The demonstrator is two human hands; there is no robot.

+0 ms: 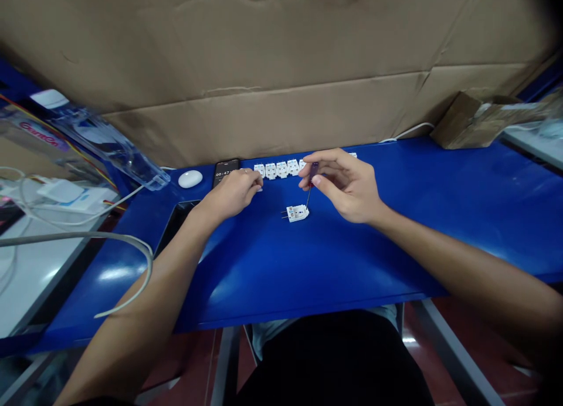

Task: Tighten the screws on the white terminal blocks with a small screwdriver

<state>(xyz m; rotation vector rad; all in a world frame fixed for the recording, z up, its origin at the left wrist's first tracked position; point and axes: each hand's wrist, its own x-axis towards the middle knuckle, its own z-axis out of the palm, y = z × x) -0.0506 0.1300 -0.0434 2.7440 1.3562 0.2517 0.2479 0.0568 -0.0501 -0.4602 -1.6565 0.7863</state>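
Right hand (345,186) of the person at the bench closes its thumb and fingers around the dark purple handle of a slim screwdriver (314,171), which stands steeply, tip down, at the right end of a white plug housing (296,213). From where I stand, that housing lies open side up on the blue table (272,271), near its middle, its 2 metal prongs pointing left. Left hand (237,190) hovers or rests to the left and slightly farther off, fingers curled, with a bit of something white at the fingertips; I cannot tell whether it grips that. Behind both hands, a row of white pieces (282,169) runs along the far side, partly hidden by the right hand. At the far left, a phone (221,169) shows a readout starting 00:47, partly covered by the left hand, with a white oval object (190,179) beside it. Farther left leans a clear bottle (109,145); at the far right sits a cardboard box (461,124).
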